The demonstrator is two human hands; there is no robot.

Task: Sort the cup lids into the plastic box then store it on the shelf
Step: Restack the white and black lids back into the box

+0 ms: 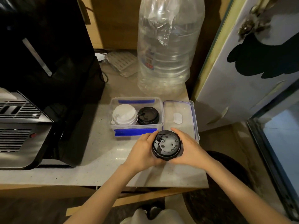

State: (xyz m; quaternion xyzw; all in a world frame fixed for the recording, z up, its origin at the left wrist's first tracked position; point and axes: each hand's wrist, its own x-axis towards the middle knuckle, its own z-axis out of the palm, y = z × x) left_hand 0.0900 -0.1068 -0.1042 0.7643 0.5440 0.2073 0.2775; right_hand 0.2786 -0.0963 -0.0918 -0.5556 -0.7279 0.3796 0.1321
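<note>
A stack of black cup lids (pixel 166 145) is held between both hands just above the counter, in front of the box. My left hand (pixel 142 151) grips its left side and my right hand (pixel 189 147) its right side. The clear plastic box (pixel 113 126) with blue clips stands open on the counter. Inside it, a stack of white lids (pixel 124 114) fills the left half and a stack of black lids (pixel 148 115) the right half. The box's clear cover (pixel 179 110) with a blue rim lies flat to the right of the box.
A black coffee machine (pixel 40 78) takes up the counter's left side. A large clear water bottle (pixel 168 46) stands behind the box. A white cabinet panel (pixel 242 78) rises on the right. The counter's front edge (pixel 113 183) is close to me.
</note>
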